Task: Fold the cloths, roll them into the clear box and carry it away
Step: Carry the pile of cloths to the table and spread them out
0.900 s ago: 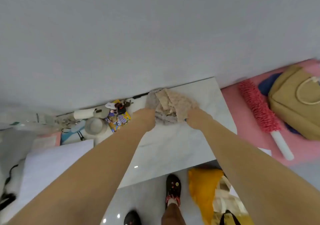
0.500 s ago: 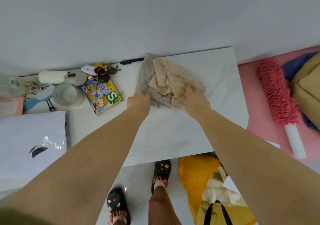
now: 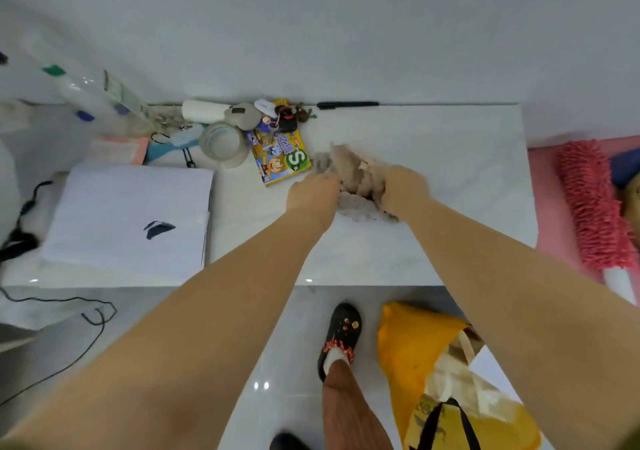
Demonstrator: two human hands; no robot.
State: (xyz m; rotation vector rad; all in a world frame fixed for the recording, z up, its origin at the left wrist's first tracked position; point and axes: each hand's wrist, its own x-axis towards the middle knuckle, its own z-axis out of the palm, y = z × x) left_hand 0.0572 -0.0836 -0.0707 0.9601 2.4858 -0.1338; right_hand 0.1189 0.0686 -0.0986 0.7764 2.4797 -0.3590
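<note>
Beige and grey cloths [image 3: 358, 177] lie bunched on the desk [image 3: 450, 172], held between the two hands. The left hand [image 3: 313, 191] grips the left edge of the bundle and the right hand [image 3: 401, 186] grips the right edge. Both sets of fingers are curled into the pile and are mostly hidden by it and by blur. A grey layer shows beneath the hands on the near side, and the beige layer is heaped on the far side.

- **Hazard 1:** the layers are not squared to each other. Folding or rolling from this state would probably give a lopsided roll that loosens on release.
- **Hazard 2:** the desk surface looks smooth and glossy. The lower cloth may slide rather than crease under pressure.
- **Hazard 3:** a colourful booklet [image 3: 280, 155] lies just left of the left hand, with a tape roll [image 3: 221, 143] and small clutter beyond it. An outward sweep of that hand could push these items or catch the cloth edge on them.
- **Hazard 4:** a clear object [image 3: 100, 86] stands well out to the left of the left hand. It cannot be confirmed as the box, and carrying a loose roll that far risks unrolling.
</note>
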